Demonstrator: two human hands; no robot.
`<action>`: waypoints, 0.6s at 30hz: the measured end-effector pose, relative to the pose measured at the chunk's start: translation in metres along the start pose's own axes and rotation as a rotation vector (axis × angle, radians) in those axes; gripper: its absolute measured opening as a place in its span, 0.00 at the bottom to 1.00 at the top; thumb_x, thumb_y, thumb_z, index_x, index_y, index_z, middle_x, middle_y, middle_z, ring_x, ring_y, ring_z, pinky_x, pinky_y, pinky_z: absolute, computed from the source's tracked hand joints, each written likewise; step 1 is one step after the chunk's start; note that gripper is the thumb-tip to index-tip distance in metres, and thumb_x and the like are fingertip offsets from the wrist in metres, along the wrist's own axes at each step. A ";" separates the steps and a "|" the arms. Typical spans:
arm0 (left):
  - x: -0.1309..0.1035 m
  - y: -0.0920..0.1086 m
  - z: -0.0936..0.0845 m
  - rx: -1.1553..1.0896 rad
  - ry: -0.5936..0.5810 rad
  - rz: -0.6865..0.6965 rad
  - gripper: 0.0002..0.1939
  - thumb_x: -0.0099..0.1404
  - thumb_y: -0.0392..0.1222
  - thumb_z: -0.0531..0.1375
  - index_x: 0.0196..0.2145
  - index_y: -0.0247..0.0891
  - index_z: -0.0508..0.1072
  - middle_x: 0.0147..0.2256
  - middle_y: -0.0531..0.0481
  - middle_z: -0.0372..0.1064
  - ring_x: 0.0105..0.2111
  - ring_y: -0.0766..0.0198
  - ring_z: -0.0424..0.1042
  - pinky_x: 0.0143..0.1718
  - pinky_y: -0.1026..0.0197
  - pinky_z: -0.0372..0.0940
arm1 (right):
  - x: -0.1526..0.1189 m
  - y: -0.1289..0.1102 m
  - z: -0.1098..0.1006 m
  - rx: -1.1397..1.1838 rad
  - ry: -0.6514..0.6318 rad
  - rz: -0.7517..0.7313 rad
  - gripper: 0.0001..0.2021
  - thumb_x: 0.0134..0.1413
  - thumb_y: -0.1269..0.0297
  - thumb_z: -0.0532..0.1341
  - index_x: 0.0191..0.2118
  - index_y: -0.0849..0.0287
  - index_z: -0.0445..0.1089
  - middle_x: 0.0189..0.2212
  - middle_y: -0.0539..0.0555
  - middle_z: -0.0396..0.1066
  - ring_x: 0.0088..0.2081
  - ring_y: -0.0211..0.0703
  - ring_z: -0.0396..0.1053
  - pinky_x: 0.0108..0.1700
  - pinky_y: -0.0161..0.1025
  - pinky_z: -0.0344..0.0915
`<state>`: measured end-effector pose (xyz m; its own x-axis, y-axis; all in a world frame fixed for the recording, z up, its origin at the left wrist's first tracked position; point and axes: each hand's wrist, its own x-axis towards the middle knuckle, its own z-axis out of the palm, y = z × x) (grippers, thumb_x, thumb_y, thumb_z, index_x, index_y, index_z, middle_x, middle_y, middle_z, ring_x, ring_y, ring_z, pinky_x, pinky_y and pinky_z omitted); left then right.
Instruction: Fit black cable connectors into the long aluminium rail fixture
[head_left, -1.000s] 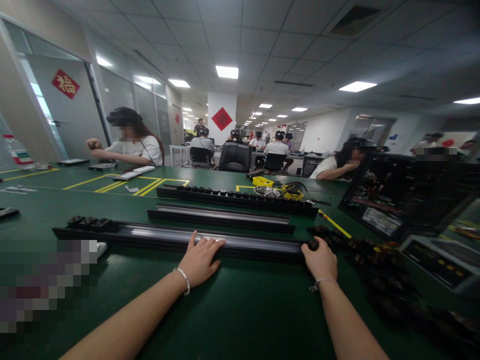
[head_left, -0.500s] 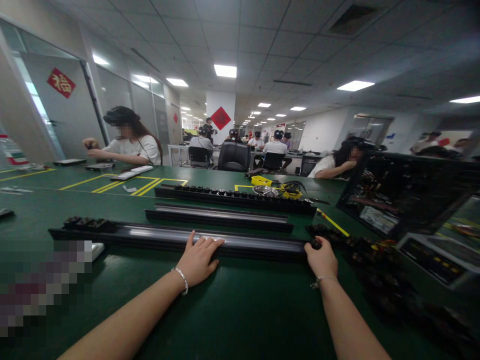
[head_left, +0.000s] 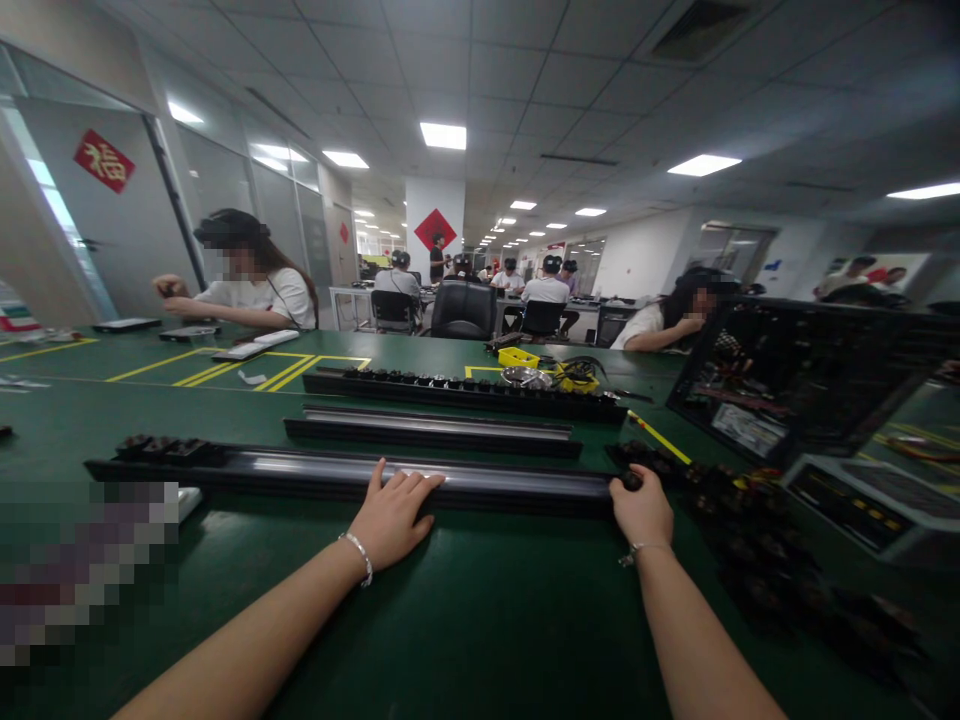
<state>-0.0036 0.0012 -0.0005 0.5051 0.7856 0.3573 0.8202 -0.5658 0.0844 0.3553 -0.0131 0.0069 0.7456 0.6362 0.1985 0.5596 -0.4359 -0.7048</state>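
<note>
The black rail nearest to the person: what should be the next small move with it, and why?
Probably ease the small black part leftward along the nearest rail with the right hand. The fingers hold it at the rail's right end, the left hand rests near mid-rail, and similar dark blocks sit toward the left end. Whether it is already seated, I cannot tell.

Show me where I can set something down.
Bare tabletop: between left hand and right hand, before the front rail; also left of the middle rail. Crowded: right of the right hand, with dark parts, grey box and open case.
</note>
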 end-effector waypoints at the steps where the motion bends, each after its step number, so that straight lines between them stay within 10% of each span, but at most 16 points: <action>1: 0.000 0.000 0.000 0.002 0.000 -0.001 0.25 0.60 0.43 0.55 0.56 0.48 0.58 0.46 0.51 0.68 0.47 0.57 0.64 0.60 0.39 0.31 | 0.001 0.001 0.000 0.007 0.012 0.003 0.25 0.47 0.56 0.54 0.52 0.58 0.63 0.41 0.59 0.71 0.40 0.50 0.68 0.44 0.44 0.64; 18: 0.000 -0.001 0.001 0.012 0.004 0.002 0.25 0.60 0.44 0.54 0.56 0.49 0.59 0.46 0.51 0.69 0.47 0.57 0.65 0.60 0.39 0.30 | 0.033 0.038 -0.027 -0.005 0.235 0.124 0.25 0.46 0.58 0.55 0.49 0.65 0.66 0.46 0.65 0.68 0.47 0.56 0.66 0.49 0.47 0.62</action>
<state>-0.0039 0.0019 -0.0010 0.5056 0.7834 0.3615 0.8225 -0.5641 0.0721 0.4110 -0.0263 0.0051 0.8716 0.4130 0.2641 0.4605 -0.5050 -0.7301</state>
